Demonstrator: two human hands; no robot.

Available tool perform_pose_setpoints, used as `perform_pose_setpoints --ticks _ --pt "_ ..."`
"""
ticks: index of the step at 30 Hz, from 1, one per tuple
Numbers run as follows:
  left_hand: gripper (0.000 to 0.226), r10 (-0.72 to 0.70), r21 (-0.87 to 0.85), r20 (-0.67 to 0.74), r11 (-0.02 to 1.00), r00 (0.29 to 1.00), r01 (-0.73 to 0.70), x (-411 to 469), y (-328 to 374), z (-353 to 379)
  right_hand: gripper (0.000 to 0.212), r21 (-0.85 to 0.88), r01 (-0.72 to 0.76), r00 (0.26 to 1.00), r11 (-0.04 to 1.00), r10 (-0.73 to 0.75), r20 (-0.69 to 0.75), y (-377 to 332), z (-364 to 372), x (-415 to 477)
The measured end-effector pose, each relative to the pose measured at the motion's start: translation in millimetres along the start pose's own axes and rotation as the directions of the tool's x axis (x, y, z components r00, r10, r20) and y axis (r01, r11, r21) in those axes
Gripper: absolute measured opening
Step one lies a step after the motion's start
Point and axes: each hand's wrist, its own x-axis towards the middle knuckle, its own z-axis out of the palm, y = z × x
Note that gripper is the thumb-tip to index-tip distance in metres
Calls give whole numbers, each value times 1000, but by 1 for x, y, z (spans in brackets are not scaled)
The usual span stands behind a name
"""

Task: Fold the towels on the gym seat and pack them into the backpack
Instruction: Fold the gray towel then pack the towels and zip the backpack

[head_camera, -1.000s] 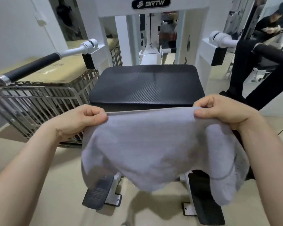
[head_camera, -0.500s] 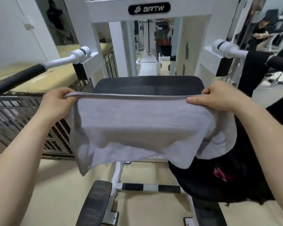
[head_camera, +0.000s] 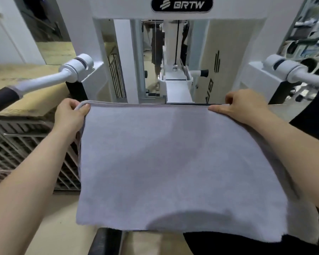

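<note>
The bare left forearm (head_camera: 35, 172) and bare right forearm (head_camera: 293, 153) reach forward, spread wide apart. The left hand (head_camera: 70, 115) curls fingers and thumb round the far left corner of a pale grey terry towel (head_camera: 173, 162). The right hand (head_camera: 245, 105) pinches the far right corner, thumb flat on top, knuckles up.

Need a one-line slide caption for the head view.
Left hand and right hand hold a grey towel by its far corners before a white BRTW machine.
</note>
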Motion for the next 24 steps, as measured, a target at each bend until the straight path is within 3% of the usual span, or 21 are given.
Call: perform_pose_setpoints --ticks 9,11,13,15,17,19,20,22,24 --pt "26 82 203 -50 977 995 -70 14 -10 19 64 -167 -37 993 985 18 -114 1 21 42" --pt "31 122 378 9 918 993 -116 10 -3 15 57 -239 -42 984 970 -1 -180 -3 19 42" --pt "45 214 554 104 799 971 -235 3 10 9 49 -230 -17 986 973 -23 -168 -16 17 34" --pt "43 390 495 221 745 894 -447 -18 37 8 47 -83 94 990 992 -102 -94 -33 17 17" --pt "34 535 230 433 713 725 -663 -53 66 17 53 52 228 974 972 -228 -4 -50 24 -4" --pt "51 551 54 668 635 501 -770 -91 84 37 60 78 299 952 951 -303 52 -57 32 -17" --pt "59 480 82 762 594 434 -800 -104 87 48 60 75 297 951 952 -302 70 -55 34 -19" --pt "64 298 243 847 520 441 -819 -113 85 69 58 70 286 950 956 -292 112 -49 36 -18" --pt "63 256 319 836 492 485 -810 -114 89 82 59 66 290 944 955 -296 143 -45 37 -15"
